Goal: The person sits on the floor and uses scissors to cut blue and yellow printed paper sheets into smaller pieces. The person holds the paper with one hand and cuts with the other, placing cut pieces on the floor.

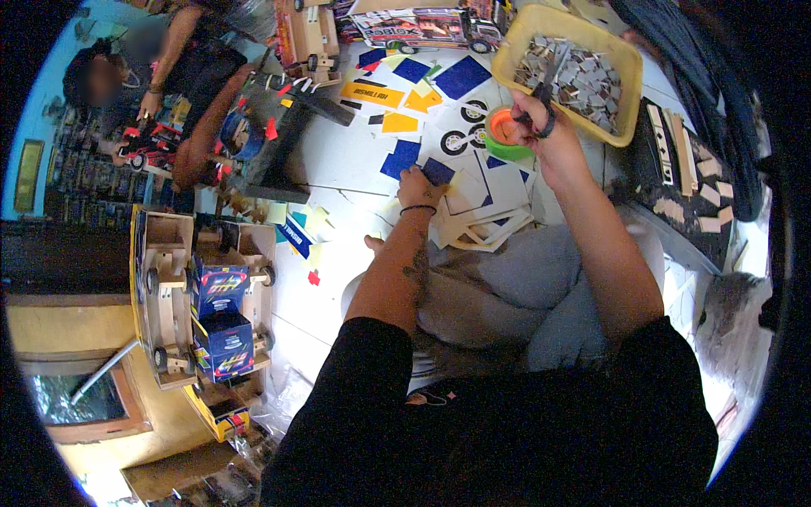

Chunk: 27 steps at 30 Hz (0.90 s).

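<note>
My right hand [551, 139] is closed around a pair of dark scissors [552, 74], whose blades point away from me past the rim of the yellow tub. Below that hand sit an orange tape roll [501, 123] and a green tape roll [507, 152]. My left hand [419, 189] reaches down onto the dark blue cut pieces [400, 159], fingertips bunched at their lower edge. Another blue piece [438, 171] lies right beside it. Pale cut sheets [481, 190] are spread between my arms. Yellow cutouts [373, 93] and printed black wheel shapes [454, 142] lie farther off.
The yellow tub [627, 127] holds many small pale pieces. Wooden blocks and strips [681, 148] lie on a dark board at right. Wooden toy trucks [221, 296] stand at left, and a printed toy truck [414, 29] at the back. Another person [173, 63] sits far left.
</note>
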Tool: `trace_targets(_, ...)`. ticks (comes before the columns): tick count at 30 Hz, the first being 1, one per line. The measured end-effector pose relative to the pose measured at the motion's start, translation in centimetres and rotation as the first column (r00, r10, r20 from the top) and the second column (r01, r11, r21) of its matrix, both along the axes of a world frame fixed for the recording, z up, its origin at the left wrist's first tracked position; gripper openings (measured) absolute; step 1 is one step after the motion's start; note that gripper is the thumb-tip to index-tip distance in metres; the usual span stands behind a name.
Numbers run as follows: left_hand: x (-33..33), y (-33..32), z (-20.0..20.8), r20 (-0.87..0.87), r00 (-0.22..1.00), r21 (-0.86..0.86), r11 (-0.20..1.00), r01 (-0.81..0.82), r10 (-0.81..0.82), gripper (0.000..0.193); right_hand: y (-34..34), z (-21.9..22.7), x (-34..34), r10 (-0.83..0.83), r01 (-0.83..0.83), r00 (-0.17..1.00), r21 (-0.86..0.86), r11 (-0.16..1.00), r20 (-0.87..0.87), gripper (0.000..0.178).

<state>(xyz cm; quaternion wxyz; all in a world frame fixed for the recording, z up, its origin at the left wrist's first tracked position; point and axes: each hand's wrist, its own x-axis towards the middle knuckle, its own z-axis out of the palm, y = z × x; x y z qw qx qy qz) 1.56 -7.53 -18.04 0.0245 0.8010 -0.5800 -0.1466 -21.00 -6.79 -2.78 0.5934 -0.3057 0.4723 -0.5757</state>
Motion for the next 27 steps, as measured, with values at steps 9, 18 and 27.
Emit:
trace_targets(9, 0.9, -1.1, 1.3, -0.159, 0.987, 0.016, 1.0, -0.006, 0.008, 0.037, -0.3, -0.3, 0.2, 0.039, -0.039, 0.999, -0.011, 0.999, 0.004, 0.03)
trace_targets(18, 6.2, -3.0, 4.4, -0.829, 0.55, -0.181, 0.881, -0.437, 0.102, 0.022, -0.2, -0.7, 0.0, 0.124, -0.125, 0.992, 0.004, 0.992, 0.024, 0.026)
trace_targets(27, 7.5, -4.9, 7.2, -0.98, -0.133, 0.189, 0.47, -0.862, 0.15, 0.014, 0.0, -0.7, 0.2, 0.099, -0.098, 0.994, -0.028, 0.995, 0.036, 0.025)
